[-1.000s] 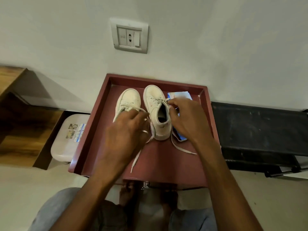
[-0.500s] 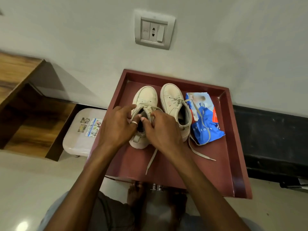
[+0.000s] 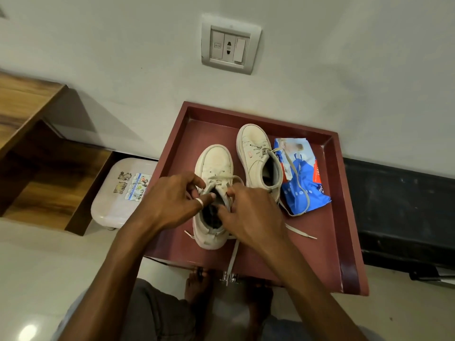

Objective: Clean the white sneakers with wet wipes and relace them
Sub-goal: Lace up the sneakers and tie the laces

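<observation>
currently on the maroon tray point(image 3: 344, 193): two sneakers, the left sneaker point(image 3: 214, 168) at 9 o'clock of the right sneaker point(image 3: 256, 153). wipes pack point(image 3: 307, 190) at 3 o'clock. left hand point(image 3: 170, 203) and right hand point(image 3: 253, 217), fingers curled, pinch the left sneaker's laces point(image 3: 222, 179).

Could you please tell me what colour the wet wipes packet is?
The wet wipes packet is blue and white with red; head view.

Print on the blue-and-white wipes packet point(image 3: 301, 175) lying on the table point(image 3: 344, 217) too small and creased to read, stickers on the white stool point(image 3: 115, 193) picture-only at this size, sneaker tag illegible — no readable text anywhere.
</observation>
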Demonstrator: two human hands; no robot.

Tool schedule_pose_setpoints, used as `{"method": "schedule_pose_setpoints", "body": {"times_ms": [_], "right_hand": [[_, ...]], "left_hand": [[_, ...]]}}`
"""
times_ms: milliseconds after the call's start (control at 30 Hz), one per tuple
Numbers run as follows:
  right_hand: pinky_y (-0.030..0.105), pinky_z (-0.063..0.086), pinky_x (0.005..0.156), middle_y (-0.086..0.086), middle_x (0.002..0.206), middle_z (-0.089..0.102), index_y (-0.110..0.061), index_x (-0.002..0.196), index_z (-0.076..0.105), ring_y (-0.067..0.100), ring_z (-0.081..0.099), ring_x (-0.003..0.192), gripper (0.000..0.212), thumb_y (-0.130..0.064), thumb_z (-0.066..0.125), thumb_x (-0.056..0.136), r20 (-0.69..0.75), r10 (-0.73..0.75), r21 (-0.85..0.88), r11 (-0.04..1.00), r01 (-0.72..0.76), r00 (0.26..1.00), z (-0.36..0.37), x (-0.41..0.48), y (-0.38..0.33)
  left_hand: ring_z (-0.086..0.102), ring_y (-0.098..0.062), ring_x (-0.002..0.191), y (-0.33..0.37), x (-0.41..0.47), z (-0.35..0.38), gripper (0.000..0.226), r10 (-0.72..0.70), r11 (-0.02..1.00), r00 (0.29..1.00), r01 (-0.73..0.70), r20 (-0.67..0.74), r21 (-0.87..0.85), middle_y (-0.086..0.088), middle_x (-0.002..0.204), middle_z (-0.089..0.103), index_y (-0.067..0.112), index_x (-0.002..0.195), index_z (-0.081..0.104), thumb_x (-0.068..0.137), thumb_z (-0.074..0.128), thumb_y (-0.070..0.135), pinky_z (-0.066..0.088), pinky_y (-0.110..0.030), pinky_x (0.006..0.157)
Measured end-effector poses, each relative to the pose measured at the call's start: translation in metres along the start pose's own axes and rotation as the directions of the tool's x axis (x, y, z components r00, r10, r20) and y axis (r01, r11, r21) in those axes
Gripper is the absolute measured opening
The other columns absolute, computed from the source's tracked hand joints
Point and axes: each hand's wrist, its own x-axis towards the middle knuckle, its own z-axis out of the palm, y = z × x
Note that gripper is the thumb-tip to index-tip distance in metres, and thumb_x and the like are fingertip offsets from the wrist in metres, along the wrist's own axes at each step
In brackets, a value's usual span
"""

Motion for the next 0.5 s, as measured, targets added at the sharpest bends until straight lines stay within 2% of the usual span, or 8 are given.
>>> {"method": "schedule_pose_setpoints", "body": {"times_ms": [67, 133, 233, 367, 500], "right_hand": [[0.035, 0.054, 0.067, -0.004, 0.076, 0.07, -0.021, 0.095, 0.069, 0.014, 0.065, 0.074, 0.033, -0.052, 0.057, 0.089, 0.003, 0.072, 0.11, 0.991, -0.072, 0.997, -0.004, 0.005, 0.007], [0.036, 0.054, 0.065, -0.004, 0.068, 0.069, -0.021, 0.083, 0.071, 0.011, 0.064, 0.067, 0.037, -0.052, 0.053, 0.092, -0.03, 0.135, 0.168, 0.977, -0.128, 0.99, -0.006, 0.014, 0.014], [0.035, 0.05, 0.058, -0.002, 0.058, 0.064, -0.017, 0.07, 0.069, 0.014, 0.061, 0.058, 0.04, -0.046, 0.054, 0.093, -0.039, 0.168, 0.2, 0.967, -0.157, 0.985, -0.002, 0.024, 0.016], [0.027, 0.042, 0.051, -0.004, 0.056, 0.062, -0.02, 0.075, 0.072, 0.012, 0.06, 0.056, 0.036, -0.047, 0.055, 0.092, -0.031, 0.214, 0.231, 0.952, -0.201, 0.976, 0.008, 0.032, 0.007], [0.033, 0.054, 0.058, -0.007, 0.063, 0.067, -0.023, 0.077, 0.072, 0.01, 0.064, 0.061, 0.029, -0.046, 0.06, 0.089, -0.006, 0.256, 0.338, 0.91, -0.239, 0.967, 0.009, 0.04, 0.002]], "left_hand": [[0.064, -0.002, 0.077, 0.003, 0.004, 0.001, 0.027, 0.009, 0.999, 0.997, -0.012, -0.074, -0.038, 0.012, 0.087, 0.07, 0.028, 0.107, 0.069, 0.092, 0.065, 0.05, 0.05, -0.021, 0.064], [0.064, -0.002, 0.079, 0.009, 0.01, 0.003, 0.025, -0.018, 0.997, 0.987, 0.006, -0.16, -0.079, 0.012, 0.09, 0.07, 0.028, 0.104, 0.072, 0.096, 0.061, 0.049, 0.049, -0.022, 0.064], [0.064, -0.005, 0.08, 0.012, 0.021, 0.009, 0.032, -0.021, 1.0, 0.985, 0.016, -0.17, -0.027, 0.011, 0.092, 0.072, 0.029, 0.102, 0.075, 0.095, 0.057, 0.056, 0.054, -0.029, 0.07], [0.065, -0.006, 0.08, 0.014, 0.028, 0.01, 0.025, -0.021, 0.998, 0.994, 0.014, -0.111, -0.059, 0.006, 0.092, 0.074, 0.024, 0.095, 0.077, 0.097, 0.062, 0.044, 0.058, -0.035, 0.076], [0.065, -0.008, 0.083, 0.02, 0.027, 0.01, 0.02, -0.038, 0.992, 0.996, 0.028, -0.084, -0.121, 0.006, 0.092, 0.072, 0.023, 0.096, 0.074, 0.099, 0.061, 0.037, 0.058, -0.037, 0.08]]}}
